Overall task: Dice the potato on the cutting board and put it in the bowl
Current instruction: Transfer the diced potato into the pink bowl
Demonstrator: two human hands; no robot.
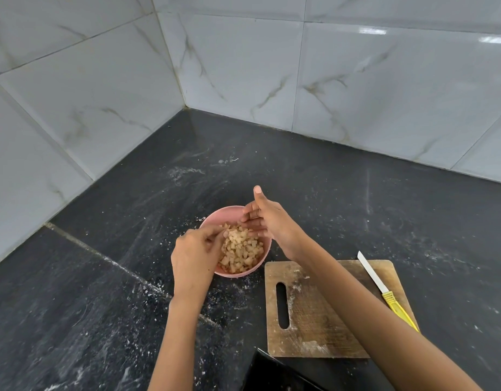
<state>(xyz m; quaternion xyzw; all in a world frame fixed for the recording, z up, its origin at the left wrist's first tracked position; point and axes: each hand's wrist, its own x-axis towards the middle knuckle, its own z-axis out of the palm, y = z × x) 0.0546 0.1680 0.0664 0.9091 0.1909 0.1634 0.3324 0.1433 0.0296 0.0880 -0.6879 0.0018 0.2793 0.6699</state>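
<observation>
Diced potato [241,249] fills the pink bowl [212,218] on the dark counter [102,277]; the cubes lie heaped with no common axis. Left hand [194,253], fingers curled at the near rim, perhaps pinching bits. Right hand [267,218] hovers open over the far rim, thumb raised. The board [314,314] lies right of the bowl, long axis toward the wall, the right forearm crossing it; a yellow-handled knife [384,292] rests on its right edge, blade pointing away.

I count one round pink bowl [234,273] of many small pale potato cubes [241,249], one worn wooden cutting board [314,320], one yellow-handled white-bladed knife [386,293], and two bare hands: left [194,253], right [267,218].
</observation>
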